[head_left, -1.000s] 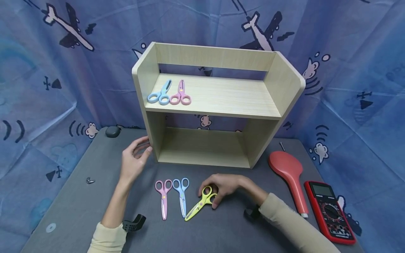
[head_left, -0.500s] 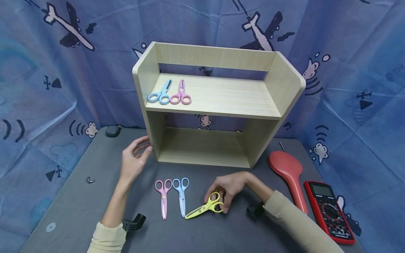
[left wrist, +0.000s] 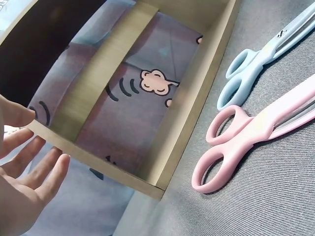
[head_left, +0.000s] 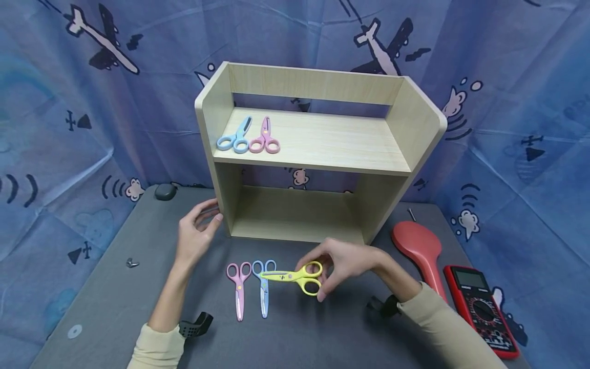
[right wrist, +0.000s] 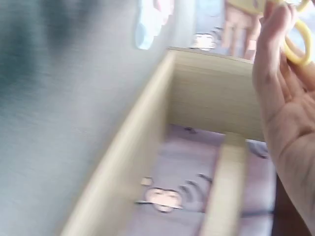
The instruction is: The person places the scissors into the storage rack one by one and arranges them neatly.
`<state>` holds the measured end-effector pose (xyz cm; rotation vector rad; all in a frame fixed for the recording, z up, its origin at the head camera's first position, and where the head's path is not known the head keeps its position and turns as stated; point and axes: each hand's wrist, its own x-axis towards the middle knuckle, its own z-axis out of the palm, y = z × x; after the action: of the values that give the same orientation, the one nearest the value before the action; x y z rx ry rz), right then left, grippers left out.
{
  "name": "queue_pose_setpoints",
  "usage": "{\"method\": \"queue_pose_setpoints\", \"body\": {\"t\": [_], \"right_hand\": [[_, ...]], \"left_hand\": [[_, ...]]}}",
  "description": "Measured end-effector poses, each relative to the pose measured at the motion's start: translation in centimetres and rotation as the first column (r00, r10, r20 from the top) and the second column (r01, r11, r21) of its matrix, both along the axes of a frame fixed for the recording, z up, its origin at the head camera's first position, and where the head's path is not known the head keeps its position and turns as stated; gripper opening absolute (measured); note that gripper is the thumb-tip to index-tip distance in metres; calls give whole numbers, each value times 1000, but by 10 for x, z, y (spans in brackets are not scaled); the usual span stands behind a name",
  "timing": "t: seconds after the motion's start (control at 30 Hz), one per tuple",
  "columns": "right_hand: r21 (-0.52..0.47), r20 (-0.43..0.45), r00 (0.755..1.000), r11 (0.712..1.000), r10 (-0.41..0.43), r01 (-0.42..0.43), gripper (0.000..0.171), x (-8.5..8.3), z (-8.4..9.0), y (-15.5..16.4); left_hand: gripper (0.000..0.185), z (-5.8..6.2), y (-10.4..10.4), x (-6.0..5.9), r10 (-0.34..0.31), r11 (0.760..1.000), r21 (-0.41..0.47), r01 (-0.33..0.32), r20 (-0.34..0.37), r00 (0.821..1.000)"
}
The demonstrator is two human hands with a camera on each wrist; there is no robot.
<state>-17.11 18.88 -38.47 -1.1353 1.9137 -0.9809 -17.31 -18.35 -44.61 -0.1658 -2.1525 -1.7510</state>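
Yellow scissors [head_left: 297, 277] pinched in your right hand [head_left: 346, 262], blades pointing left
You hold their long axis crosswise over the bench [head_left: 295, 338], handles right, tips overlapping the blue scissors [head_left: 265, 297] beside the pink pair [head_left: 239, 292], both with blades toward you; farther off, your left hand [head_left: 195, 237] sits relaxed at the left side of the shelf [head_left: 332, 141]
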Motion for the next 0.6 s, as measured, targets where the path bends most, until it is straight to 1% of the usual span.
{"method": "queue_pose_setpoints", "body": {"t": [0.07, 0.13, 0.2, 0.27, 0.4, 0.5, 0.6], "right_hand": [[-39, -55, 997, 998, -47, 45, 60, 3, 17, 0], [-77, -120, 988, 993, -100, 91, 61, 4, 34, 0], [-125, -185, 970, 983, -156, 134, 61, 5, 51, 0], [-180, -249, 945, 968, -214, 173, 62, 5, 67, 1], [-275, -359, 877, 934, -319, 227, 63, 2, 100, 2], [-316, -399, 826, 905, -398, 283, 65, -4, 125, 1], [-336, -433, 758, 868, -488, 366, 65, -16, 145, -2]], "left_hand": [[41, 0, 0, 0, -1, 1000, 0, 1, -2, 1000], [41, 0, 0, 0, -1, 1000, -1, 1, -3, 1000], [41, 0, 0, 1, -1, 1000, -2, 1, -3, 1000], [41, 0, 0, 1, -1, 1000, -5, 1, -1, 1000], [41, 0, 0, 1, -3, 1000, -6, 3, 3, 1000], [41, 0, 0, 0, -4, 1000, -4, 4, 3, 1000], [41, 0, 0, 0, -4, 1000, -1, 4, -1, 1000]]}}
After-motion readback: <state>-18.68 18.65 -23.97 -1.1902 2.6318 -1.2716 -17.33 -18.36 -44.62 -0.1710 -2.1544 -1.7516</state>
